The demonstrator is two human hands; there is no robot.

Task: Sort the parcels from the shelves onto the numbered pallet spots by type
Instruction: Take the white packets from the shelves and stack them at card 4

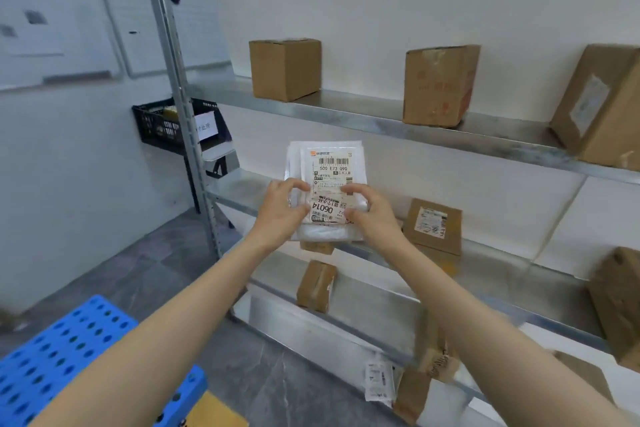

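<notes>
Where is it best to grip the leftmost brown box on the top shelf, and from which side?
I would grip the leftmost box by its two upright side faces, coming from the front. It stands upright near the shelf edge, with free space on both sides.

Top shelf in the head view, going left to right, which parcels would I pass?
plain cardboard box → cardboard box with red print → cardboard box with a white label, partly cut off by the picture's right edge.
</notes>
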